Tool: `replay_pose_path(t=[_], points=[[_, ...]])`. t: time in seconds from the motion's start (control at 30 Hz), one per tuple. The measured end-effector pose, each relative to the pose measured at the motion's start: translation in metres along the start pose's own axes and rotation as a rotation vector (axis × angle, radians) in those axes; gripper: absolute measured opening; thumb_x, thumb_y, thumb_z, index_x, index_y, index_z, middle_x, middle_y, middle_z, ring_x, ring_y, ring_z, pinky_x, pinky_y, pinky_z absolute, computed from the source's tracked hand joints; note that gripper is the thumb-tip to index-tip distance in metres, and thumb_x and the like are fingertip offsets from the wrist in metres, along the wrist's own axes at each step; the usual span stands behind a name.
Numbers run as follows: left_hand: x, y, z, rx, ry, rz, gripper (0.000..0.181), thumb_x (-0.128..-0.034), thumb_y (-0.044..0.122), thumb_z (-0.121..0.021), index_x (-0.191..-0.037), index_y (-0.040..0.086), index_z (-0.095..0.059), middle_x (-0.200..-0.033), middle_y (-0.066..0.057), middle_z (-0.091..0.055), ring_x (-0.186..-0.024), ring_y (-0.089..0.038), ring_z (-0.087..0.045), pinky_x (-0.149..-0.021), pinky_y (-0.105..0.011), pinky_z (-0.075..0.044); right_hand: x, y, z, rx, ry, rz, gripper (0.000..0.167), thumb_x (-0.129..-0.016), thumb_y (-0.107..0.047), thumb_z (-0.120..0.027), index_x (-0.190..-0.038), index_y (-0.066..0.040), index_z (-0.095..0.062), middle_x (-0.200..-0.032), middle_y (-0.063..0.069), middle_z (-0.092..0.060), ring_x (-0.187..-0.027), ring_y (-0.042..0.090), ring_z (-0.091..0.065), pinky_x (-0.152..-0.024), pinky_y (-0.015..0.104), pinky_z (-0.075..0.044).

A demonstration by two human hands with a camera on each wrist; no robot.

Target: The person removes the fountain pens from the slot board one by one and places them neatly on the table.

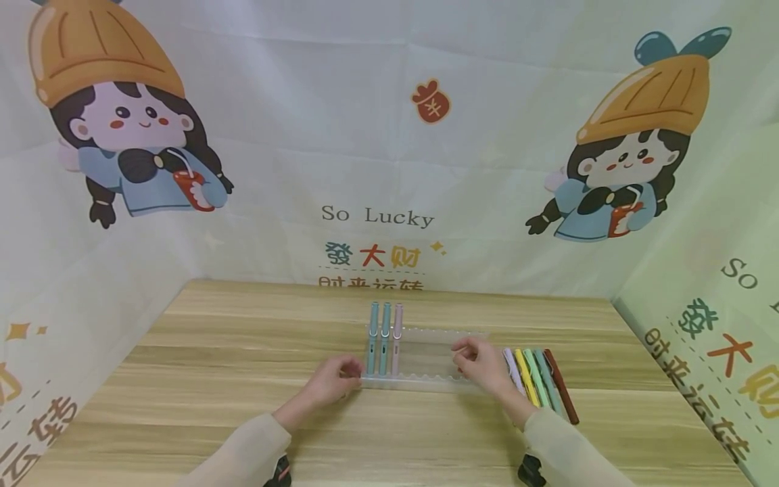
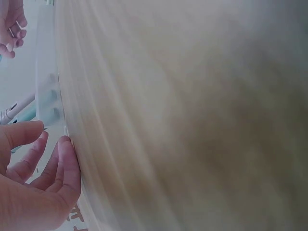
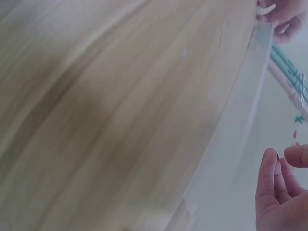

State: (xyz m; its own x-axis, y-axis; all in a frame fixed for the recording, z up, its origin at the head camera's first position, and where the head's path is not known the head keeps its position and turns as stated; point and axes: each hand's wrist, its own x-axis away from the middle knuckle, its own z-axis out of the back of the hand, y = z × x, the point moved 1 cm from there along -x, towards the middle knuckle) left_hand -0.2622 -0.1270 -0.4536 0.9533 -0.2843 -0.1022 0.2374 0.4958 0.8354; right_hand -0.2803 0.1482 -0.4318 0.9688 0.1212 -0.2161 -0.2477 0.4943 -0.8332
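Note:
A clear plastic pen rack (image 1: 420, 383) with scalloped edges lies on the table. In its left end lie two teal pens (image 1: 373, 338) and a pink pen (image 1: 397, 338), side by side, caps toward the back. My left hand (image 1: 332, 380) is at the rack's front left corner, fingers loosely bent. The left wrist view shows its thumb and fingertips by the rack's end; whether they touch it I cannot tell. Over the rack's right part hovers my right hand (image 1: 483, 365), its thumb apart from its fingers (image 3: 267, 175) in the right wrist view and nothing held.
Right of the rack, partly behind the right hand, lies a slanted row of pens: lilac (image 1: 513, 365), yellow (image 1: 527, 375), light green (image 1: 537, 379), teal (image 1: 549, 380) and dark red (image 1: 562, 387). A printed cloth (image 1: 377, 155) encloses the wooden table (image 1: 243, 338) at back and sides.

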Motion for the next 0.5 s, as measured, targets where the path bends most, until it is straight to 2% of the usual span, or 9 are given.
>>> replay_pose_path(t=[0.3,0.5], points=[[0.001,0.001,0.001,0.008,-0.005,-0.002,0.013,-0.0790,-0.004,-0.058,-0.092,-0.004,-0.058,-0.086,-0.009,-0.057,-0.080,-0.022,-0.054,-0.065,-0.030,-0.047,-0.002,-0.008,-0.029,0.029,-0.001,0.095,0.015,-0.074,0.002,-0.057,-0.089,0.002,-0.061,-0.072,0.003,-0.062,-0.063,0.014,-0.057,-0.054,0.024,-0.046],[0.002,0.002,0.001,0.011,-0.005,0.002,0.013,-0.0790,-0.004,-0.058,-0.092,-0.004,-0.058,-0.086,-0.010,-0.057,-0.079,-0.022,-0.054,-0.061,-0.029,-0.047,-0.006,-0.012,-0.045,-0.047,-0.010,0.094,0.017,-0.074,0.003,-0.059,-0.091,0.005,-0.060,-0.078,0.009,-0.062,-0.069,0.018,-0.058,-0.059,0.025,-0.047]])
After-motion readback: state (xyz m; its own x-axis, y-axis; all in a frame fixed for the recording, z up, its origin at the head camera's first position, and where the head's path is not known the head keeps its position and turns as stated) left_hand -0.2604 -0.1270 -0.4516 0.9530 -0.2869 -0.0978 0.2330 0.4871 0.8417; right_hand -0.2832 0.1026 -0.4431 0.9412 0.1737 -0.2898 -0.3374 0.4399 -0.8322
